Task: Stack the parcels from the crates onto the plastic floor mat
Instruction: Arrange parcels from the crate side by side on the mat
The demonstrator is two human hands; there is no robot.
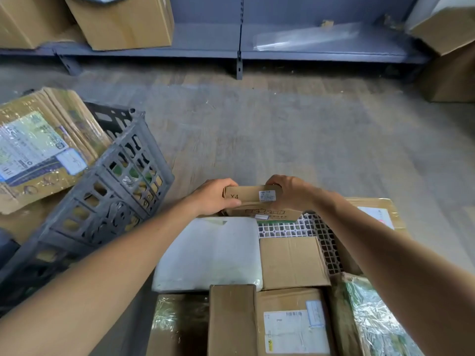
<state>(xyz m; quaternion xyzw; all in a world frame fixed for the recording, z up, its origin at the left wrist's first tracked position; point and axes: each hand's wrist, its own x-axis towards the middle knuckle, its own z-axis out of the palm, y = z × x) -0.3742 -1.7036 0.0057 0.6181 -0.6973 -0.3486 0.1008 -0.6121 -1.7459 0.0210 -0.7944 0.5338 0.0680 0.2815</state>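
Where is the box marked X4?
The X4 box sits mid-frame in the head view, between left hand and right hand, above a printed box at the mat's far edge.

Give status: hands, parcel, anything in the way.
Left hand and right hand grip X4 box at its ends. Box over printed carton at mat far edge. Crate lies left, apart.

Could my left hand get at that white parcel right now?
Not right now, probably: the left hand has its grip on the X4 box, shared with the right hand. Otherwise the way looks free: the white parcel lies with its top bare just under that forearm.
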